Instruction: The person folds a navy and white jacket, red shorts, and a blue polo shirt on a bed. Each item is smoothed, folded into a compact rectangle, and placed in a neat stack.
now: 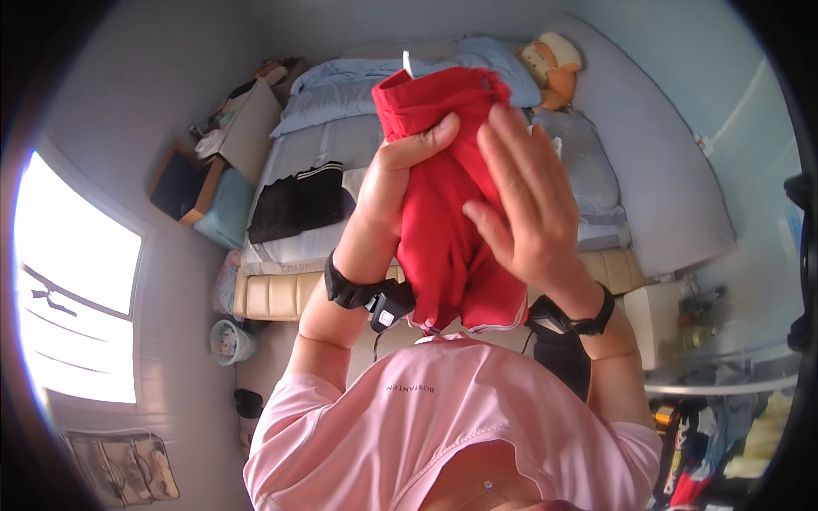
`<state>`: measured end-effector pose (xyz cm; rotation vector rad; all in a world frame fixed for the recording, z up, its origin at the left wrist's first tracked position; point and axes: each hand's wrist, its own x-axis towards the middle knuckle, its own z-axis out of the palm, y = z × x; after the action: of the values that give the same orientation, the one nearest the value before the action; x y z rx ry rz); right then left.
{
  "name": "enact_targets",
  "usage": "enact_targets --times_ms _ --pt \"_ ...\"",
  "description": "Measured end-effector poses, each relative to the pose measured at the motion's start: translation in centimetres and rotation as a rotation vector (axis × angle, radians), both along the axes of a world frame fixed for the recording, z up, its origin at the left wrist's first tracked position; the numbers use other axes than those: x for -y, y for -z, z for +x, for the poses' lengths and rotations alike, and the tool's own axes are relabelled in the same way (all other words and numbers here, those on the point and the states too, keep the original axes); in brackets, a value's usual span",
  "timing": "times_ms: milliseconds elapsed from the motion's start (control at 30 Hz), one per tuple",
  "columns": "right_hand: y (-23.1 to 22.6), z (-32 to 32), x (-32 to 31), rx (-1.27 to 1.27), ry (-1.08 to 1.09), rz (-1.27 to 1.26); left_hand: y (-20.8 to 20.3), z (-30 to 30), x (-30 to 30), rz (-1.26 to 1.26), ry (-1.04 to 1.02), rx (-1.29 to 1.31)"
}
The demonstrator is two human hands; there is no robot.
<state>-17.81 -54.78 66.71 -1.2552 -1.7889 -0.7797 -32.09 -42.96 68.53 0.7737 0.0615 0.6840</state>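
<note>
My left hand (411, 162) grips a pair of red shorts (439, 200) below the gathered waistband, its thumb lying across the cloth. The shorts hang down in front of me, with pale trim along the lower hem. A small white piece (406, 63) sticks up behind the waistband; what it is I cannot tell. My right hand (530, 204) is raised at the right side of the shorts, fingers stretched out and slightly blurred. Whether its fingertips touch the cloth is unclear.
Ahead stands a bed (294, 153) with a folded black garment (298, 202), a blue quilt (341, 85) and a plush toy (554, 64). A bin (234, 343) stands at left. Clothes (707, 439) hang at lower right below a white rail (724, 388).
</note>
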Motion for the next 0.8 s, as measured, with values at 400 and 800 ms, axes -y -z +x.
enact_targets --times_ms 400,800 --pt "1.7 -3.1 14.5 -0.044 0.097 -0.061 2.4 2.0 9.3 -0.31 0.658 0.244" --pt "1.7 -2.8 22.3 0.019 0.185 -0.076 2.6 2.5 15.5 -0.206 0.752 0.37"
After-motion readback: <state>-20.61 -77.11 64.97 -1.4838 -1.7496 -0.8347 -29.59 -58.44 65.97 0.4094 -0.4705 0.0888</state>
